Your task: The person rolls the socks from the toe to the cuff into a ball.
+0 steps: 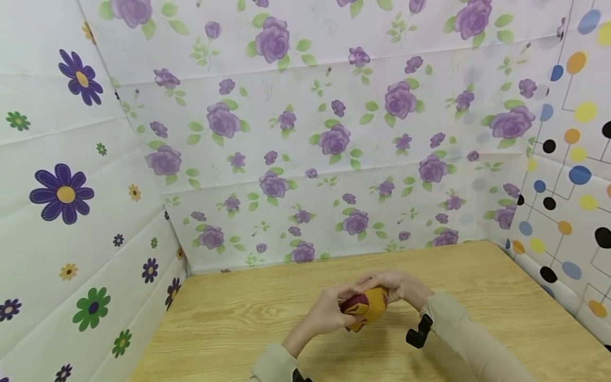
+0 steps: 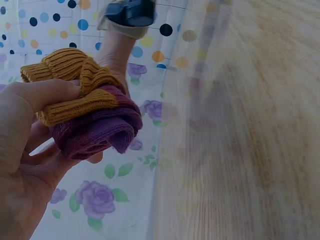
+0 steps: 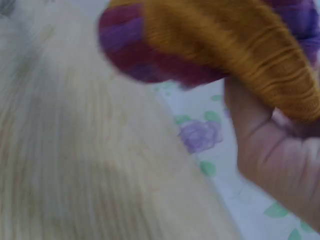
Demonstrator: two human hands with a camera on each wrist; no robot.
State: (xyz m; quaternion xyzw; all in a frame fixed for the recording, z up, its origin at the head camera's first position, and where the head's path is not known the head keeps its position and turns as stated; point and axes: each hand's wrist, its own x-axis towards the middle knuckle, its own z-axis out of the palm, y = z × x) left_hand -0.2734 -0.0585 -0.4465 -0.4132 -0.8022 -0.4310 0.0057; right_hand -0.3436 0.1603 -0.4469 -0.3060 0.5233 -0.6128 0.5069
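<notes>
A rolled-up pair of knitted socks (image 1: pixel 374 306), mustard with maroon and purple stripes, is held up above the table between both hands. The left hand (image 1: pixel 331 312) grips its left side; in the left wrist view the thumb lies over the ribbed mustard cuff (image 2: pixel 82 107), and the rolled purple part (image 2: pixel 100 131) sits below it. On the far right side the right hand (image 1: pixel 393 284) holds the bundle with fingers around it. In the right wrist view the mustard fabric (image 3: pixel 215 35) stretches over that hand, hiding some of its fingers.
The wooden table (image 1: pixel 229 318) extends under and around the hands. Behind it hangs a white sheet with purple roses (image 1: pixel 334 140); a flowered sheet (image 1: pixel 67 193) stands at left and a dotted one (image 1: pixel 579 175) at right. Black wrist cameras (image 1: pixel 419 331) sit on the sleeves.
</notes>
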